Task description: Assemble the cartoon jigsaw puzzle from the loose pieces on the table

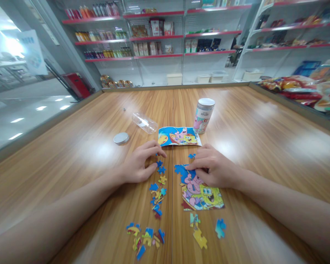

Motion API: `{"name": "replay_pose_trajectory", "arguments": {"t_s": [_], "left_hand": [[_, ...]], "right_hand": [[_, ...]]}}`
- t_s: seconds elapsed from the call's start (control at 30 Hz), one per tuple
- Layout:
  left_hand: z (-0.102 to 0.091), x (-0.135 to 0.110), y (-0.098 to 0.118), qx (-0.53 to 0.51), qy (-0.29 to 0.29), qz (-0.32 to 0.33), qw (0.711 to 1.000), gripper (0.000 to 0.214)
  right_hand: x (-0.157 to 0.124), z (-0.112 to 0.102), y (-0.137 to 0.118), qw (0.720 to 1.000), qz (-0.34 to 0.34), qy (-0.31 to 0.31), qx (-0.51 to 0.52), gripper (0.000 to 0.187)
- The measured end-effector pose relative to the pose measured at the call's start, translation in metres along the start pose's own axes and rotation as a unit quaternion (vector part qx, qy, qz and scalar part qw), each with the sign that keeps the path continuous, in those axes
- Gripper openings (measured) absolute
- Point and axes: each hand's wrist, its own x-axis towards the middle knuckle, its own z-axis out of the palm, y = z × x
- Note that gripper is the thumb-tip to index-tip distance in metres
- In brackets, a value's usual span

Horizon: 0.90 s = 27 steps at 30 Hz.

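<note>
A partly joined cartoon jigsaw puzzle (194,190) lies in front of me, with a yellow square character and a pink one on it. My right hand (216,167) is bent over its upper edge, thumb and index finger closed down on a blue puzzle piece (183,169) there. Its fingertips are partly hidden. To the left, my left hand (141,161) rests on the table with thumb and fingers apart, holding nothing visible. Close to its fingertips are loose blue pieces (161,170), part of a column of loose pieces. Beyond both hands lies a folded picture sheet (178,136).
More loose pieces (147,234) lie nearer me on the left, and a yellow piece (200,239) and a blue piece (220,228) below the puzzle. A printed can (204,115) stands behind the sheet. A clear plastic jar (144,123) lies sideways near a silver lid (121,138).
</note>
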Motion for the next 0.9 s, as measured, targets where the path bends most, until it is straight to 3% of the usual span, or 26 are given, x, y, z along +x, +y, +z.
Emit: {"name": "replay_pose_trajectory", "arguments": {"t_s": [0.2,0.43,0.63,0.8,0.9], "left_hand": [[-0.009,-0.001,-0.012,0.058,-0.056,0.008,0.997,0.018],[-0.011,0.000,-0.013,0.045,-0.052,0.004,0.998,0.014],[-0.004,-0.001,-0.012,0.023,-0.005,0.013,1.000,0.010],[0.015,0.004,0.007,0.023,0.088,-0.048,0.995,0.008],[0.025,0.008,0.017,0.024,0.097,-0.024,0.995,0.009]], "right_hand": [[-0.001,0.000,0.000,1.000,0.004,-0.004,0.002,0.025],[-0.001,0.001,-0.001,1.000,0.003,0.000,0.006,0.025],[0.000,0.001,-0.001,1.000,0.004,-0.004,0.004,0.024],[0.001,0.001,-0.001,1.000,0.002,-0.002,0.000,0.022],[0.002,0.001,-0.001,1.000,0.004,-0.008,-0.002,0.022]]}}
